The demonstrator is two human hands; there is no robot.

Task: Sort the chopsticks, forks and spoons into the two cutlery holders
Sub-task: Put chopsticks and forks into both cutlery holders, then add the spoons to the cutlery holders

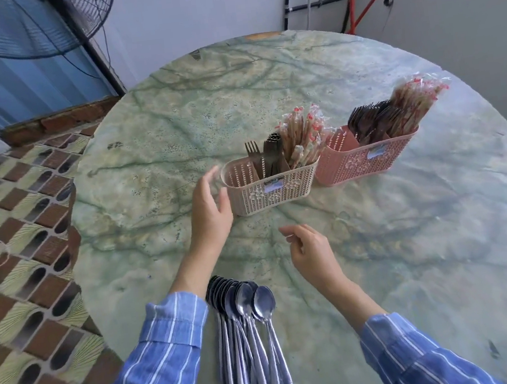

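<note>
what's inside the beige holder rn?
The beige holder has forks in the middle and wrapped chopsticks at the right end; nothing shows in the left section. Its wall covers their lower ends and the floor.

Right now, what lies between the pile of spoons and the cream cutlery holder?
Between the spoons and the cream holder only bare table shows in the head view; the left hand and right hand flank that stretch.
</note>
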